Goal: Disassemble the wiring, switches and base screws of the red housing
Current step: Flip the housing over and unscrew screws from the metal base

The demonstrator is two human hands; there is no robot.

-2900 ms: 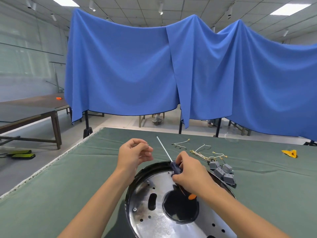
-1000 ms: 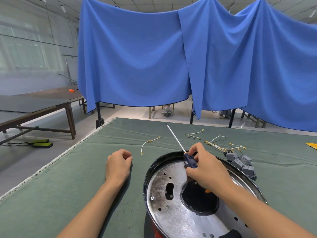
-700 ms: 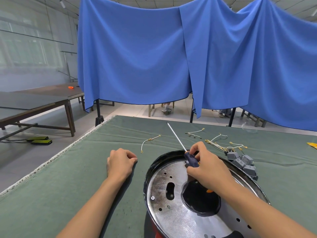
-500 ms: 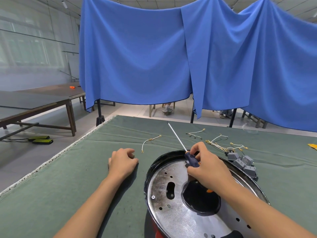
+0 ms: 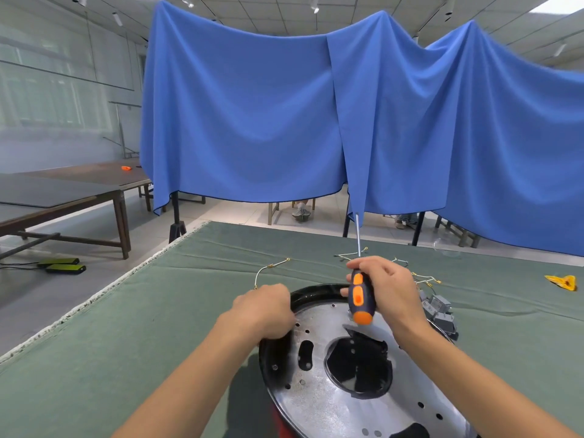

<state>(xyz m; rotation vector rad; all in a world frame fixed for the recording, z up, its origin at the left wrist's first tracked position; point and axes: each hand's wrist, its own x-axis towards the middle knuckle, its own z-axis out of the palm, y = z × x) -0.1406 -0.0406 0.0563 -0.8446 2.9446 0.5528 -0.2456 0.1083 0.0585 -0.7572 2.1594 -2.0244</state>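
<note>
Nearest the camera, the red housing [image 5: 279, 420] lies on the green worktop [image 5: 94, 358] with its base turned up; only a sliver of red shows under the black rim [image 5: 275, 352], and the silver base plate [image 5: 319, 403] is pierced by small holes, an oblong slot and a large round opening [image 5: 357, 363] that shows dark inside. The left hand [image 5: 265, 311] is curled over the rim at the housing's left edge, fingers wrapped onto it; whether its grip presses hard cannot be told. Just above the far part of the plate, the right hand [image 5: 384, 289] has a clenched grip on a screwdriver [image 5: 359, 295], navy and orange handle pointing down toward the plate and the thin steel shaft pointing up and away. Beside the housing's right edge sits a cluster of grey switches [image 5: 441, 311], touching or nearly touching the rim. Beyond the hands, loose wires [image 5: 271, 268] with small gold terminals lie spread on the worktop. Far right lies a yellow scrap [image 5: 564, 282]. Behind everything hangs a blue cloth [image 5: 252, 121].
</note>
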